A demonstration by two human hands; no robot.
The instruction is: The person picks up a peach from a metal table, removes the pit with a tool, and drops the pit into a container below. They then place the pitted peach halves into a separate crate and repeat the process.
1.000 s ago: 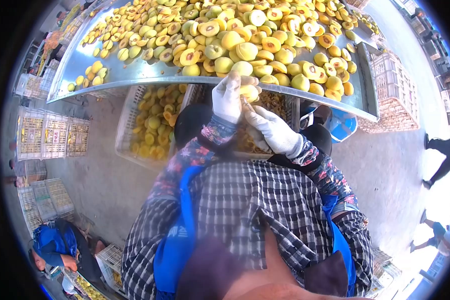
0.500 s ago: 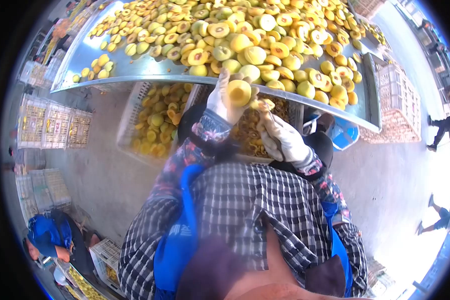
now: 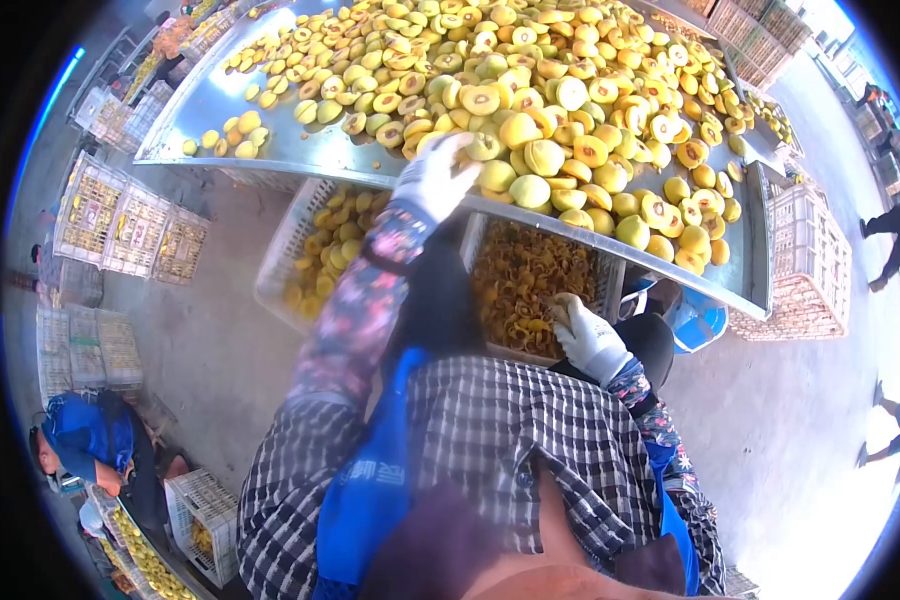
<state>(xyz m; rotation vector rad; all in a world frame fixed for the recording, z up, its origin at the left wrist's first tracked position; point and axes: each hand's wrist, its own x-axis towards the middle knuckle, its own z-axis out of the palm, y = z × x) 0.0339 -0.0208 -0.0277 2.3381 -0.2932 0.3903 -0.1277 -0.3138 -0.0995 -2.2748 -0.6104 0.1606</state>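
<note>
My left hand (image 3: 436,177), in a white glove, reaches over the front edge of the metal table (image 3: 320,165). Its fingers are apart and touch or nearly touch a yellow-green fruit (image 3: 484,147) at the edge of the heap of halved fruit (image 3: 590,150). My right hand (image 3: 592,338), also gloved, is closed above a crate of brown-orange scraps (image 3: 530,275); what it holds is too small to make out. Left of that crate, partly behind my left arm, a white crate (image 3: 288,245) holds yellow fruit.
A blue bucket (image 3: 697,320) stands under the table's right side, beside stacked crates (image 3: 810,255). More crates of fruit (image 3: 130,220) stand at the left. A person in blue (image 3: 90,430) bends at the lower left. Other people's legs show at the right.
The halved fruit has left my left hand, which has moved up to the heap and opened. My right hand has moved down and right, away from the left one. The view has shifted.
</note>
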